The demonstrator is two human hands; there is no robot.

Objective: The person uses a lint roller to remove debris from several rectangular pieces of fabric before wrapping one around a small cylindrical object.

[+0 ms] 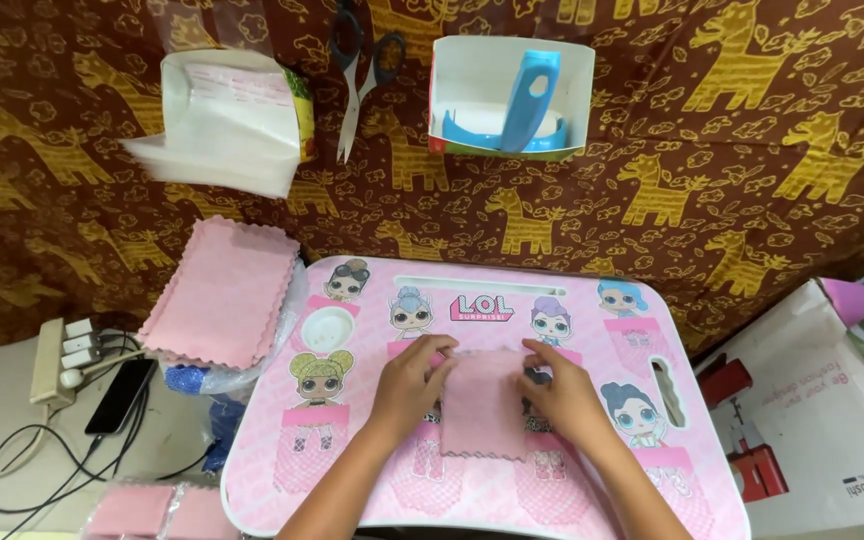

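A small pink cloth [482,400] is lying flat on the desk [652,470], roughly in the middle of its pink top. It is a soft, pale square with zigzag-cut edges, the teeth showing clearly along its near edge. It is sitting slightly askew, its near edge slanting a little. The left hand [407,385] is pressing on its left edge and the right hand [562,395] is resting on its right edge, both covering the cloth's upper corners.
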